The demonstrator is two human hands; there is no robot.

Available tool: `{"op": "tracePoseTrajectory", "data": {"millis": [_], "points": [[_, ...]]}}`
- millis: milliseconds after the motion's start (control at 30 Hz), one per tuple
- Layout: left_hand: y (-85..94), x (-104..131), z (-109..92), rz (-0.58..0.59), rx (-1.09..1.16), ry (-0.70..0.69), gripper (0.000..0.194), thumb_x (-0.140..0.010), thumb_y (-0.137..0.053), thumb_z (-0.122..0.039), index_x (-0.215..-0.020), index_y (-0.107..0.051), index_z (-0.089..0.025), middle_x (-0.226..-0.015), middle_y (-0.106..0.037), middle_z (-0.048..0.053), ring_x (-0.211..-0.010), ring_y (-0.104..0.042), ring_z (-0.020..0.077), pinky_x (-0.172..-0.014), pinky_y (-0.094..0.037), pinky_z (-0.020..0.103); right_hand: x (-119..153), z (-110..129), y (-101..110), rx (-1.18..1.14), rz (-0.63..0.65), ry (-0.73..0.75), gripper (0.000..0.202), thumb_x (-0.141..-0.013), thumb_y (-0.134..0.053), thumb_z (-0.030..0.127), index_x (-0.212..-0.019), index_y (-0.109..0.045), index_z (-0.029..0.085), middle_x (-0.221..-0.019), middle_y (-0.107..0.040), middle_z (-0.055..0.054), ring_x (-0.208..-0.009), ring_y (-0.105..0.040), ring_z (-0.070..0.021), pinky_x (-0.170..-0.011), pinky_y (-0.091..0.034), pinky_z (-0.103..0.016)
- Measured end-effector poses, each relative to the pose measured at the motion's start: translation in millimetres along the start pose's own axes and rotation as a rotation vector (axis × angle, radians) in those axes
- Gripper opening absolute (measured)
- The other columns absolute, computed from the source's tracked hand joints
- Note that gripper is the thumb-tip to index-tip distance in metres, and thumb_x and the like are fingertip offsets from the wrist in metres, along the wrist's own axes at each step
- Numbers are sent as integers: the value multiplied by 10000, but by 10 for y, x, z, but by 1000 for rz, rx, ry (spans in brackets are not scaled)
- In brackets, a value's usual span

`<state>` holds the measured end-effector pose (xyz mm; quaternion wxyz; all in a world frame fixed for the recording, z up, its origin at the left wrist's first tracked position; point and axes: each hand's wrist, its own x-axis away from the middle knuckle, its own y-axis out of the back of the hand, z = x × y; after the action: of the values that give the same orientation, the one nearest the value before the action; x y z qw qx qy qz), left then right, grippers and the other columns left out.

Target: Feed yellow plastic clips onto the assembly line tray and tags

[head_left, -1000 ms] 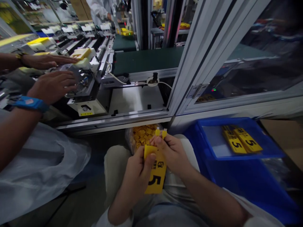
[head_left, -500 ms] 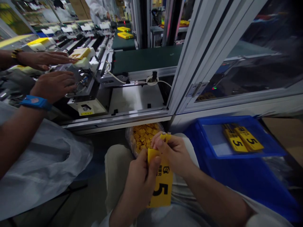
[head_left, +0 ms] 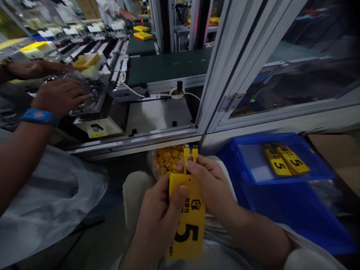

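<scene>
My left hand [head_left: 159, 215] grips a flat yellow pack [head_left: 189, 221] from the side, with its thumb on the front. The pack bears a large black 5, a cube logo and printed characters. My right hand [head_left: 215, 185] is closed at its upper right edge, thumb and fingers pinching two short yellow charging cables [head_left: 185, 163]. Their plug ends point upward past the fingertips. Both hands are above my lap. Part of the pack's left side lies hidden behind my left hand, and some of the cables' length behind my right fingers.
Beyond my hands sits a clear bag of small yellow pieces [head_left: 167, 157]. To the right, a blue tray [head_left: 244, 174] holds several similar packs [head_left: 294, 161]. A metal frame [head_left: 215, 93] and green conveyor [head_left: 168, 67] stand ahead. At left, a co-worker's hands [head_left: 60, 95] work at a fixture.
The cable plugs, bunched near my right fingers before, now stand upright side by side. The pack sits slightly lower, more of its front showing. The co-worker's nearer hand has shifted on the fixture.
</scene>
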<state>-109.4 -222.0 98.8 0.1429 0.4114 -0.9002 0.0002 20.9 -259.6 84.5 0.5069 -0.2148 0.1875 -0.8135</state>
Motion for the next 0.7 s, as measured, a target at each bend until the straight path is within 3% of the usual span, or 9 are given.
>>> {"op": "tracePoseTrajectory", "data": {"millis": [367,567,700], "points": [[18,8,51,-38,-65,-37,365,-925,-552,-562,-894,-580,-199,-683,-656,10,-539,-609,144,-461,-462,215,-32,-50,20,-7,24,14,171,-872,-649,350,-764,-711,234,-809,-689,-1,-715,-625,-135,-653,-530,-260],[43,-31,116,-86,-270,-161,309,-977,-476,-492,-882,-558,-210,-675,-622,-14,-538,-579,124,-458,-419,195,-24,-110,113,361,0,359,124,-881,-693,318,-790,-656,244,-769,-629,22,-720,-580,-120,-653,-477,-258],[33,-80,167,-126,-339,-233,312,-998,-427,-463,-834,-517,-214,-652,-587,-24,-519,-549,115,-451,-383,193,-12,-135,132,462,25,500,114,-902,-666,270,-804,-611,248,-836,-635,5,-817,-594,-147,-728,-484,-299]]}}
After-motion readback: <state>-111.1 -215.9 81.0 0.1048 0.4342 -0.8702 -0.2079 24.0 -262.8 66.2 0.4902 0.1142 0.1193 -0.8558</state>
